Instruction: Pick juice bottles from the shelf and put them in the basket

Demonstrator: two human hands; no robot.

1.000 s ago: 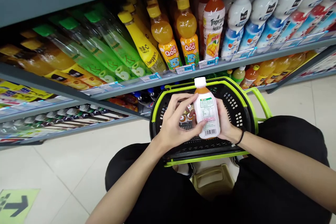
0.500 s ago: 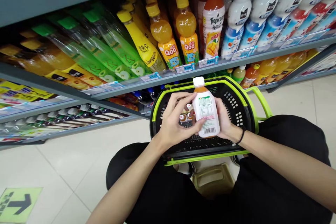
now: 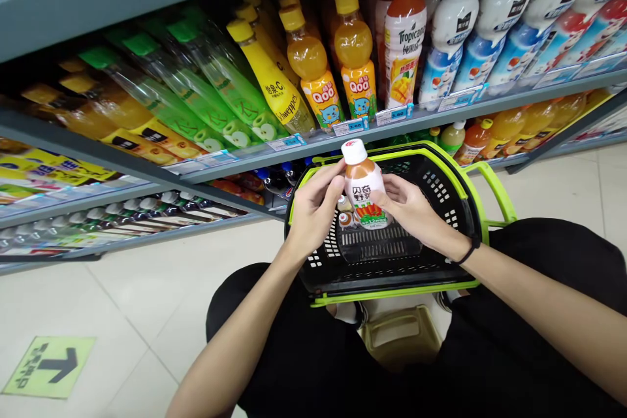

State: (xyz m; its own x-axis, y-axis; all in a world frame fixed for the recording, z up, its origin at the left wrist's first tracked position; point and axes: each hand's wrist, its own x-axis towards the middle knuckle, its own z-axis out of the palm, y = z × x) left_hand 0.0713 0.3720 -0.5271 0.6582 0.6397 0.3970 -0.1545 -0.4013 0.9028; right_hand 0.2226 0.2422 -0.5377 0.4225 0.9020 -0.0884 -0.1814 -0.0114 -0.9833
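Between both hands, above the basket, is a juice bottle (image 3: 368, 199) with a white cap, orange contents and a white label showing carrots. It tilts slightly to the left, its front label facing me. My left hand (image 3: 316, 206) closes around its left side, with the fingers behind partly hidden. My right hand (image 3: 414, 209) grips it from the right, thumb across the label. Under the hands stands a black shopping basket (image 3: 382, 277) with a lime-green rim. Several small white-capped bottles (image 3: 345, 219) sit inside it, partly covered by the hands and the held bottle.
A grey shelf (image 3: 313, 144) crosses in front, with Qoo bottles (image 3: 318, 95), a yellow Schweppes bottle (image 3: 277, 88), a Tropicana bottle (image 3: 404, 46) and blue-capped bottles (image 3: 448, 39). The basket's green handle (image 3: 494, 189) sticks out right. A brownish step stool (image 3: 404, 336) is below me.
The bottle has been turned from its back label, with barcode, to its front label. My right thumb now lies across the front. The view has shifted slightly.
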